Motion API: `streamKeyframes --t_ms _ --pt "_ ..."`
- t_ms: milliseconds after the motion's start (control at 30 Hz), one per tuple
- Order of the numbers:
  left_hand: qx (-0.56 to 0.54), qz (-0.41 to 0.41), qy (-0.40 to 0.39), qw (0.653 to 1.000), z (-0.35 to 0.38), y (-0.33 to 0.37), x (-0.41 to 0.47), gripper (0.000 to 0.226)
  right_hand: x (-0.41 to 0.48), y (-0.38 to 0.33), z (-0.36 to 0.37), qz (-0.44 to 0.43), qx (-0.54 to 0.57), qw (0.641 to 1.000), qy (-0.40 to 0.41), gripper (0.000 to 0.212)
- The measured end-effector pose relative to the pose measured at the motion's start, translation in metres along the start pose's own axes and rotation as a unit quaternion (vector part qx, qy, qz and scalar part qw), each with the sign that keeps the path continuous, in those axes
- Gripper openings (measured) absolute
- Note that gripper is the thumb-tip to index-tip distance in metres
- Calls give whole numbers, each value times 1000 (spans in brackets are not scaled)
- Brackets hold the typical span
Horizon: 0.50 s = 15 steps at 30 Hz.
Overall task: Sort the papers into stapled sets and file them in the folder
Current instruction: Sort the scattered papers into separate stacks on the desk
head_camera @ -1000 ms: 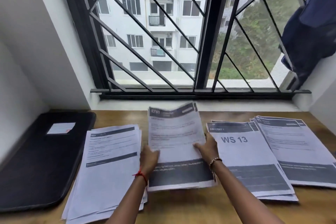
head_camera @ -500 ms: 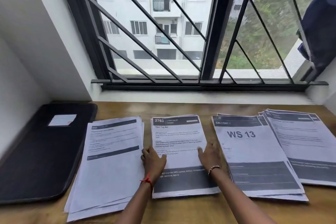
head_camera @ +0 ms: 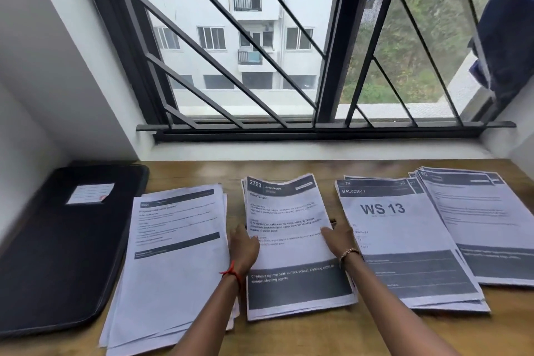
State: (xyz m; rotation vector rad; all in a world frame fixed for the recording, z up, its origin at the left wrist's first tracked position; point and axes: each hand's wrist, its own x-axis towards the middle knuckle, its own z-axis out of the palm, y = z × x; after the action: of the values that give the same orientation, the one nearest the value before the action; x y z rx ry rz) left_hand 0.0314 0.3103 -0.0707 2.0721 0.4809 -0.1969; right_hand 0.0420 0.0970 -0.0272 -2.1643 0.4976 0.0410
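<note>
**Both hands on the middle stack**

My left hand [head_camera: 245, 250] is closed against the left edge of the middle stack [head_camera: 291, 257], about halfway along it. The fingers curl in at the paper's edge, though I cannot tell how far they reach beneath. My right hand [head_camera: 338, 235] pinches the opposite edge, thumb lying on the top sheet and fingers tucked past the side. (A red thread [head_camera: 231, 272] sits on my left wrist, a bead bracelet [head_camera: 349, 253] on my right.)

The stack lies on the wooden table [head_camera: 289, 335] straight in front of me, its long axis running away from me toward the window. The header "2763 LIVING ROOM" is at the far end and the dark band at the near end. The far end bows up a little.

Another stack [head_camera: 173, 263] lies just beside it on the left, and the "WS 13" stack [head_camera: 404, 240] just beside it on the right, overlapped by a further pile [head_camera: 485, 220]. The black folder [head_camera: 66, 246] lies closed at the far left.
</note>
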Motion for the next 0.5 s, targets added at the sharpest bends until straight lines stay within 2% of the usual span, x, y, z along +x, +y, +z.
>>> streamKeyframes --t_ms 100,200,267,333,433,467,500 --pt "-43 31 -5 999 -16 41 -19 19 6 -13 -5 -23 40 999 -16 15" --pt "-94 105 21 990 -27 72 -24 14 6 -37 -9 -63 126 989 46 14" --pt "-147 166 32 975 -35 89 -27 12 0 -57 -17 -100 213 967 97 8" --pt "-199 222 35 954 -42 103 -29 10 -9 -73 -26 -148 267 943 131 13" --pt "-231 281 40 931 -44 109 -37 13 -21 -81 -31 -206 271 927 155 43" --pt "-232 292 31 927 -42 105 -41 21 -23 -78 -30 -205 258 930 161 46" --pt "-229 293 21 928 -38 97 -43 33 -26 -75 -28 -196 246 935 164 40"
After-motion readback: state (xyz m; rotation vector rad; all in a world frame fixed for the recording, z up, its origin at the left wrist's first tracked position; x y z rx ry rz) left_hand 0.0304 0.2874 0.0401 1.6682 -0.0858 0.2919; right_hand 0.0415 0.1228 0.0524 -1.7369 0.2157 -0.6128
